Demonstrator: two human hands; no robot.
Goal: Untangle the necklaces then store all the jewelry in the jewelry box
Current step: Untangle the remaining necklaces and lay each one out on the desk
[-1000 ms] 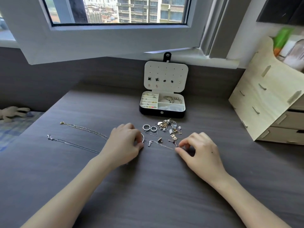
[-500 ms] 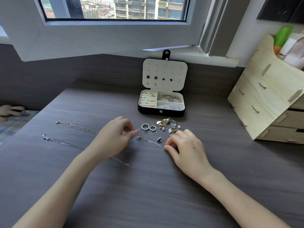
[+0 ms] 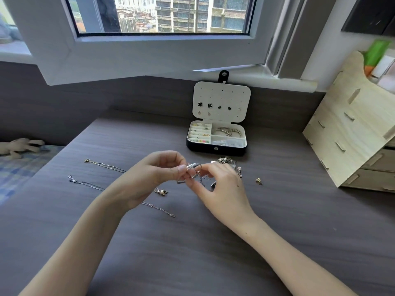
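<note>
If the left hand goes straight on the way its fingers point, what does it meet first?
Most likely the right hand, just across the bangle that the left hand pinches; depth is unclear.

Desk [image 3: 192, 242]: grey-brown, streaked wood grain.
Jewelry box [image 3: 215, 148]: black shell, cream lining; black clover studs on lid.
Bangle [image 3: 193, 166]: silver, engraved pattern.
Chain [image 3: 87, 184], 9 o'clock of bangle: silver.
Drawer unit [image 3: 346, 129], 3 o'clock: pale wood.
Bedding [image 3: 15, 171], 9 o'clock: blue-white check.

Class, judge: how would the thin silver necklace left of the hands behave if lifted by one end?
The silver necklace probably hangs limp: its fine links lie in loose bends. Likely light; flat on the desk, unlikely to roll.
</note>
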